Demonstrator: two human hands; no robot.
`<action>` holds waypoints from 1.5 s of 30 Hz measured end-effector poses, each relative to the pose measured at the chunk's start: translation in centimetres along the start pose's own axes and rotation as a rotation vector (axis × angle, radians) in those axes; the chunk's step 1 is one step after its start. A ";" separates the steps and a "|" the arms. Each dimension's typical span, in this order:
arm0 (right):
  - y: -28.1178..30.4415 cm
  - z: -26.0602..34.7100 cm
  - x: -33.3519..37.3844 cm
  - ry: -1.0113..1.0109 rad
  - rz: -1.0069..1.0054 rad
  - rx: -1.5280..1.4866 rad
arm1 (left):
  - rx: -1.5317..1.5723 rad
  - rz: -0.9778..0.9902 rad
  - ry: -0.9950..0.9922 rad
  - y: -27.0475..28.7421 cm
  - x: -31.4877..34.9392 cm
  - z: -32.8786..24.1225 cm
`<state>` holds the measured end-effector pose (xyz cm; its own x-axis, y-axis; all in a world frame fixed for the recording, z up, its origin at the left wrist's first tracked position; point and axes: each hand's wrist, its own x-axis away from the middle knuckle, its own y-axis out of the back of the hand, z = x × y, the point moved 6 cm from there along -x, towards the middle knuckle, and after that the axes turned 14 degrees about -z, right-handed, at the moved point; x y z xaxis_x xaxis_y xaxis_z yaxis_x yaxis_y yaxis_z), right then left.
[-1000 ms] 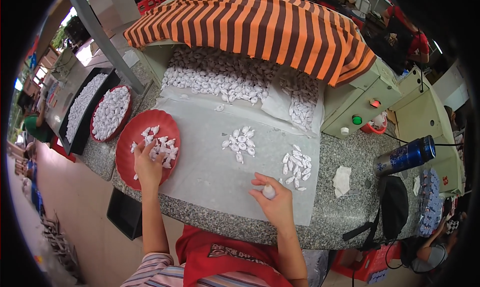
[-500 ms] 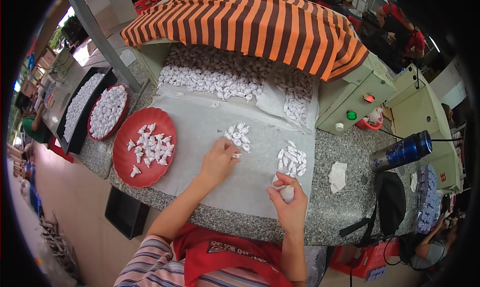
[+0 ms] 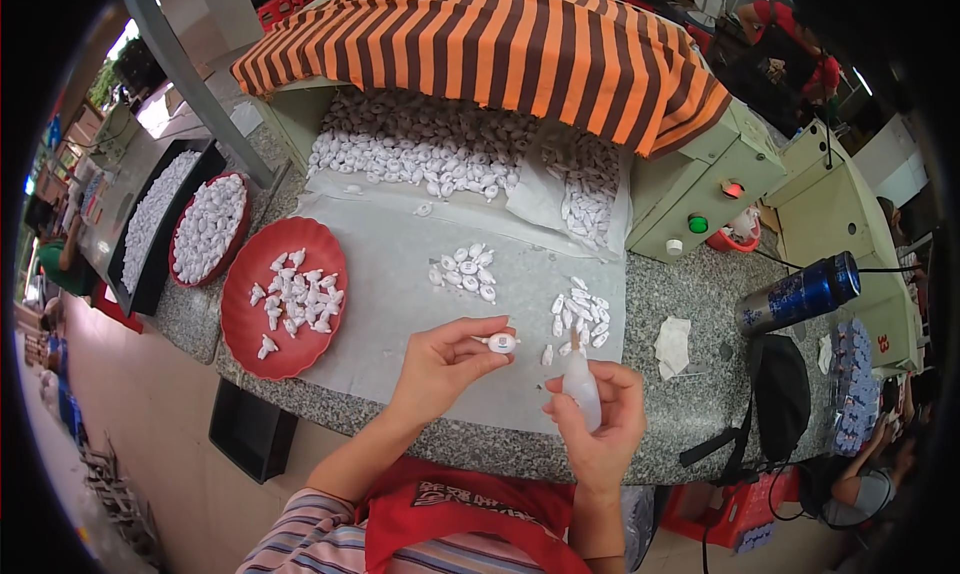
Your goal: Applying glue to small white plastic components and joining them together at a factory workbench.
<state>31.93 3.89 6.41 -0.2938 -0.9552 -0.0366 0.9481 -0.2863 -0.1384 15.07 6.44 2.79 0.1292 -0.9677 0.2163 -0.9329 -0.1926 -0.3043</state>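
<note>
My left hand [image 3: 445,364] pinches a small white oval part [image 3: 502,344] with a dark printed mark, above the white sheet [image 3: 390,304]. In my right hand [image 3: 605,414] is a translucent squeeze bottle [image 3: 580,389], held tilted with its thin nozzle pointing up and away. The nozzle and the part are apart. Beyond my left hand lies a small group of white oval parts [image 3: 466,272]. Slimmer white pieces [image 3: 590,311] lie loose on the sheet past the bottle tip. At the left, a red scalloped dish [image 3: 240,319] carries several white assembled pieces [image 3: 305,299].
A pale green box-like machine [image 3: 690,189] under a striped cloth [image 3: 500,44] holds a heap of white parts [image 3: 410,154]. At left stand a filled red bowl [image 3: 210,229] and a black tray [image 3: 148,224]. A blue bottle [image 3: 800,294], tissue [image 3: 673,348] and black pouch [image 3: 780,394] are at right.
My left hand has come back from the oval parts toward me, lifting one of them. My right hand has turned the squeeze bottle so its nozzle points up, and shifted slightly right.
</note>
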 end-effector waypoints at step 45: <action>-1.3 5.1 1.7 0.799 0.058 0.366 | -0.065 -0.044 -0.204 -0.3 1.7 -3.1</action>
<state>30.77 2.22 11.59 -0.1109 -0.6700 -0.7341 0.9035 -0.3757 0.2064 14.52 5.37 6.17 0.2294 -0.9727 0.0336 -0.9436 -0.2308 -0.2373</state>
